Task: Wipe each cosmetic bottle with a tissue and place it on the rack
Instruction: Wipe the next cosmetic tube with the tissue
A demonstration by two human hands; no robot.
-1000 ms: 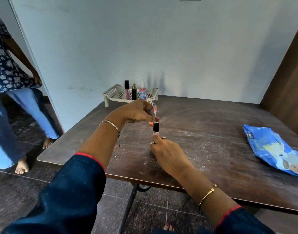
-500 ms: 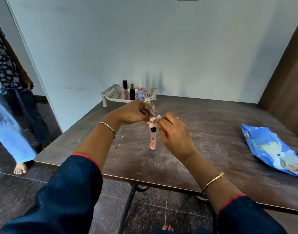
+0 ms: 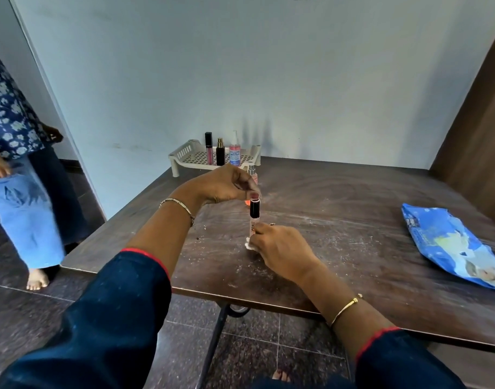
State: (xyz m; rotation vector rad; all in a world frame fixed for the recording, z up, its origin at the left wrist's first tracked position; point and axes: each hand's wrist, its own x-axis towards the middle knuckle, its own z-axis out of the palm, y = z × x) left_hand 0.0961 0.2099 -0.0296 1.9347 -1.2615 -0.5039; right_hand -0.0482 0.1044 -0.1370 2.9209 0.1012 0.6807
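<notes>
A slim pink tube with a black cap (image 3: 253, 219) stands upright over the middle of the brown table (image 3: 353, 220). My left hand (image 3: 226, 185) pinches its cap from above. My right hand (image 3: 280, 248) wraps a white tissue (image 3: 250, 245) around the tube's lower end. A cream plastic rack (image 3: 184, 154) sits at the table's back edge by the wall. On it stand a pink lip gloss (image 3: 209, 148), a black bottle (image 3: 220, 152) and a clear spray bottle (image 3: 234, 151). Another pink spray bottle (image 3: 252, 175) stands on the table behind my left hand, partly hidden.
A blue wipes pack (image 3: 451, 245) lies at the table's right side. A person in blue trousers (image 3: 21, 192) stands on the dark tiled floor left of the table. A brown wooden panel (image 3: 476, 122) rises at the right. White dust specks mark the tabletop.
My right hand slid the tissue from the top of the tube, by the cap, down to its lower end. My left hand stays on the cap. The person at the left shifted.
</notes>
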